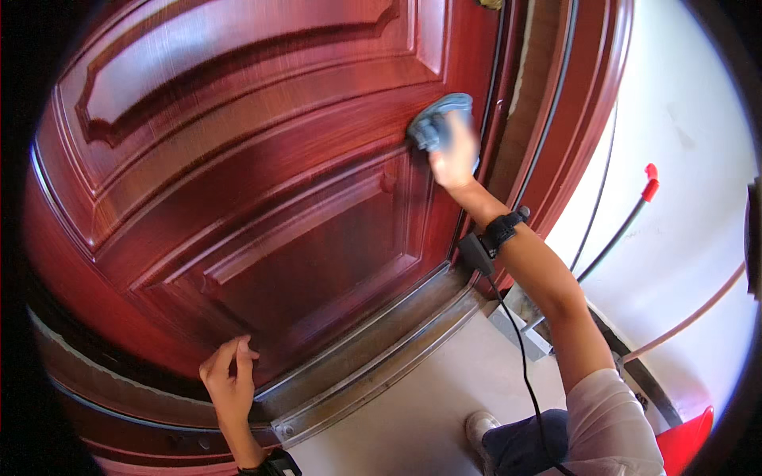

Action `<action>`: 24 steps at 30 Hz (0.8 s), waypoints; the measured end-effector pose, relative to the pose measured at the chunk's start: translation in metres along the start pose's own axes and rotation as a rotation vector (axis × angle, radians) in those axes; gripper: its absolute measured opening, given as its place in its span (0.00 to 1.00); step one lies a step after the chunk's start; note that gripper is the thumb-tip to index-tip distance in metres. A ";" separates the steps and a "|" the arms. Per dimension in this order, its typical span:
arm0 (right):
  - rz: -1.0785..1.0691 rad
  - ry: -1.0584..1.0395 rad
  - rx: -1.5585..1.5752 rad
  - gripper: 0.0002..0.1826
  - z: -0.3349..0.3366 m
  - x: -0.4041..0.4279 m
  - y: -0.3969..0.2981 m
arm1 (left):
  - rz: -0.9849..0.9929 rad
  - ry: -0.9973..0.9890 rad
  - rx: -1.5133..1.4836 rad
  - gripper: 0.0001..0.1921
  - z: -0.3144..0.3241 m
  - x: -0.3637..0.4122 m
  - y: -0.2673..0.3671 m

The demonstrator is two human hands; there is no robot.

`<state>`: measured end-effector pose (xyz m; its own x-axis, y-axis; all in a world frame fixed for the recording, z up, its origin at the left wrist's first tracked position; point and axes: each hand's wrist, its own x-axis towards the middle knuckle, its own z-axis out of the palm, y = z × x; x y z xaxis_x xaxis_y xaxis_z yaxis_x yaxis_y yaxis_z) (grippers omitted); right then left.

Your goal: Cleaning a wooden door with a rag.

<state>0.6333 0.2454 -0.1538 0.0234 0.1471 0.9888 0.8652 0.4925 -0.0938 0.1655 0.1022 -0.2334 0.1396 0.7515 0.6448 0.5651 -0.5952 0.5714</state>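
A reddish-brown panelled wooden door (333,143) fills most of the head view. Near its right edge, my right hand (455,152) presses a bunched blue-grey cloth (437,122) against the surface; the hand is somewhat blurred. A black strap with a small device and a cable is on the right wrist. At the lower left, my left hand (229,369) is raised in front of the door's bottom part, fingers loosely curled with a gap between thumb and forefinger and nothing visible in it. That wrist bears a black band.
A metal threshold (369,363) runs beneath the door. The red door frame (571,137) stands right of it, beside a white wall (684,119) with a dark hose ending in a red fitting (650,187). A red object (687,440) lies at the lower right.
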 end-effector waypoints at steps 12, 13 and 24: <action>0.454 -0.359 -0.187 0.23 0.043 -0.313 -0.018 | -0.043 -0.063 0.099 0.12 -0.003 0.005 0.017; 0.500 -0.274 -0.188 0.19 0.044 -0.345 -0.018 | -0.029 -0.060 0.098 0.12 0.001 0.002 0.013; 0.960 0.205 0.484 0.20 0.032 -0.211 -0.019 | -0.043 0.104 -0.096 0.11 0.002 0.000 0.016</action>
<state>0.5953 0.2324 -0.3648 0.7046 0.5263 0.4760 0.1547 0.5407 -0.8269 0.1758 0.0930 -0.2256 0.0296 0.7463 0.6650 0.4875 -0.5916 0.6422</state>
